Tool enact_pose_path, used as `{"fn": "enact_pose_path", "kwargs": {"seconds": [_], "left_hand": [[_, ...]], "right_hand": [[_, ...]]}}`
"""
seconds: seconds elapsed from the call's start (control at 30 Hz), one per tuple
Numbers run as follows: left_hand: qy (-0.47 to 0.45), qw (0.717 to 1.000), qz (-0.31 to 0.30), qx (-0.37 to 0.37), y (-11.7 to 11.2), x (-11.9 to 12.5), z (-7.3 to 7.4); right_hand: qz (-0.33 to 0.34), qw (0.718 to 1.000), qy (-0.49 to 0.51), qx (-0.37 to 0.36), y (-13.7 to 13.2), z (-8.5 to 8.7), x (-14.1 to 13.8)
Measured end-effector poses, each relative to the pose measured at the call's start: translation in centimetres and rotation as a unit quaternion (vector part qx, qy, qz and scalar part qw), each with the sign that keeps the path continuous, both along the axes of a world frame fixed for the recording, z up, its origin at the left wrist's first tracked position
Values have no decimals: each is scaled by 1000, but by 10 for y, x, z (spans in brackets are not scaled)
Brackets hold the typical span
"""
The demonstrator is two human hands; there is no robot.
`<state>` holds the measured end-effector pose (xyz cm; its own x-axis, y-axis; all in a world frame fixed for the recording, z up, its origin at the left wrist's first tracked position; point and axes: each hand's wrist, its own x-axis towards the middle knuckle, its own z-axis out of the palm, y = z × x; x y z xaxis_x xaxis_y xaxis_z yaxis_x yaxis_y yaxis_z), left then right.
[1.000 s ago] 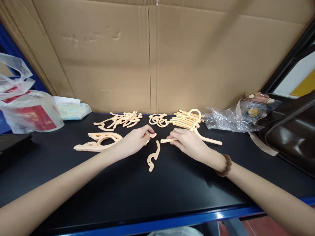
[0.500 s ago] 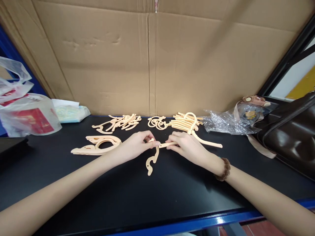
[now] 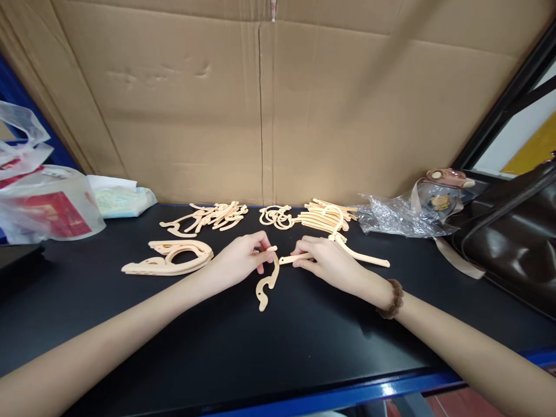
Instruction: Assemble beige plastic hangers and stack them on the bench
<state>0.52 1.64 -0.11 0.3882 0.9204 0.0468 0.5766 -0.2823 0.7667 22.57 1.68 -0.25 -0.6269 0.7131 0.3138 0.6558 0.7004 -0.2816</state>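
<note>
Brown cardboard [image 3: 182,121] stood behind the black counter [image 3: 278,359]. The left hand's [image 3: 241,255] grip pinched a small piece [image 3: 272,248]. It had come closer to the tip of the hanger [image 3: 367,257] gripped by the right hand [image 3: 328,259]. A curved piece [image 3: 273,278] lay between them.

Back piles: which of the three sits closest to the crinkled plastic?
The right pile, next to the crinkled plastic; the middle pile and left pile sit farther off.

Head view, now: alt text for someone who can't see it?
Left hand pinching a small cream piece, right hand holding a hooked hanger part, at a black table. A curved piece lies between them, nearer the viewer; heaped cream parts lie behind, before a cardboard panel.
</note>
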Motion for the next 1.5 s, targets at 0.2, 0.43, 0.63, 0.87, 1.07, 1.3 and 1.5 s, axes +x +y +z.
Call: {"fn": "enact_pose_path", "kwargs": {"seconds": [0.2,0.43,0.63,0.87,1.07,1.3,1.5], "left_hand": [[71,988,3,140,-2,3,2],[143,965,9,218,-2,1,2],[224,932,19,283,-6,1,4],[359,884,-32,297,-6,5,6],[395,875,-21,279,-8,9,7],[383,877,-53,286,-6,7,-2],[388,867,-63,306,-6,6,-2]], "right_hand": [[4,1000,12,-6,2,-2,0],[6,1000,23,-9,5,-5,0],[0,1000,27,-12,5,-6,0],[2,999,43,-23,6,-5,0],[-2,998,47,-34,8,-5,2],[35,996,78,-26,4,-5,-2],[44,995,86,-20,-2,-2,-4]]}}
